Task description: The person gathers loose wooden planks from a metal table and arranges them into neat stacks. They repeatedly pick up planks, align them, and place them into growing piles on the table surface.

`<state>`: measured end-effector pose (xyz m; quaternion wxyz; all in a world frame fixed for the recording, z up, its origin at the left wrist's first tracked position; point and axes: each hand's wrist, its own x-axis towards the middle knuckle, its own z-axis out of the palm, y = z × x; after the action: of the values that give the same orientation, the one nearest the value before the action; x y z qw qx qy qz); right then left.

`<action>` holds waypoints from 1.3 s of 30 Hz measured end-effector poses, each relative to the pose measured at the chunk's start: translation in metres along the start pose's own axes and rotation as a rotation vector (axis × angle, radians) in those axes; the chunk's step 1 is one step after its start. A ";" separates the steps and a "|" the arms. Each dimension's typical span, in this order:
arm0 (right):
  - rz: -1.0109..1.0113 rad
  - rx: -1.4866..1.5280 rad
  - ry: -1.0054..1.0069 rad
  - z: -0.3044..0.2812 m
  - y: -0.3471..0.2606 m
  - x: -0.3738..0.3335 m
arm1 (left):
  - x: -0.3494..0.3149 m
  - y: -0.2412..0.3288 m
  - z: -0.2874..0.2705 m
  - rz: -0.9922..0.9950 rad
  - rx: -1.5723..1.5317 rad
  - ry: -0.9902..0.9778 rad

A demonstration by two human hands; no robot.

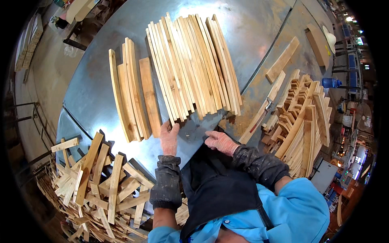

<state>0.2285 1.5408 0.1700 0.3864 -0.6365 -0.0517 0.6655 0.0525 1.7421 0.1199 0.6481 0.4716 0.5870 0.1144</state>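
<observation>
Both my hands wear pinkish knit gloves, with dark sleeve covers over the forearms. A row of long, narrow wooden slats (190, 69) lies side by side on the metal table (97, 81). My left hand (169, 137) is at the near end of the row's leftmost slat, thumb and fingers closed about its tip. Just left of that hand lies a separate wider board (150, 97), and beyond it a smaller group of slats (131, 89). My right hand (221, 142) hovers by the table's near edge, fingers apart, holding nothing that shows.
A jumbled heap of wood offcuts (113, 184) fills the lower left. Stacked wooden pieces (300, 117) stand at the right, with a loose board (283, 59) and a blue jug (331, 83) near them. A long strip (263, 107) carries a metal clamp-like part.
</observation>
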 end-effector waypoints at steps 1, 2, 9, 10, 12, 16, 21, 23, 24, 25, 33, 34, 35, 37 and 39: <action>0.037 0.016 0.010 -0.003 0.001 -0.001 | 0.001 -0.003 -0.002 0.054 -0.026 -0.044; 0.023 0.025 -0.009 -0.004 0.002 -0.001 | 0.001 -0.006 -0.003 0.071 -0.037 -0.077; 0.015 0.075 0.005 -0.004 0.014 -0.003 | 0.011 -0.023 0.004 0.158 0.047 -0.058; 0.011 0.071 0.010 -0.004 0.016 -0.002 | 0.012 -0.024 0.007 0.153 0.153 -0.002; 0.010 0.074 0.010 -0.006 0.019 -0.001 | 0.012 -0.025 0.011 0.228 0.288 0.054; -0.013 0.020 0.010 -0.010 0.023 0.003 | 0.010 -0.021 0.006 0.315 0.421 0.168; 0.020 0.035 0.012 -0.008 0.024 0.007 | 0.006 -0.007 -0.009 0.299 0.589 0.287; -0.013 0.003 -0.005 -0.007 0.023 0.008 | 0.001 -0.001 -0.010 0.280 0.637 0.289; -0.021 -0.006 -0.016 -0.007 0.021 0.009 | -0.004 0.001 -0.010 0.251 0.589 0.325; -0.015 0.008 -0.010 -0.007 0.020 0.010 | -0.011 0.002 -0.009 0.198 0.557 0.353; 0.024 -0.022 -0.004 -0.007 0.011 0.005 | 0.009 -0.019 0.030 0.419 0.581 0.254; 0.014 -0.041 -0.005 -0.009 0.011 0.004 | 0.019 -0.021 0.033 0.390 0.452 0.242; 0.003 -0.082 -0.002 -0.010 0.012 0.004 | 0.026 -0.021 0.036 0.188 0.265 0.178; -0.006 -0.133 0.004 -0.014 0.014 0.005 | 0.037 -0.017 0.041 0.129 0.158 0.127; -0.028 -0.186 0.014 -0.016 0.016 0.009 | 0.036 -0.009 0.045 0.174 0.107 0.142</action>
<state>0.2369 1.5280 0.1512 0.3355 -0.6736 -0.1194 0.6477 0.0985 1.7407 0.0838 0.5664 0.5455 0.5934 0.1717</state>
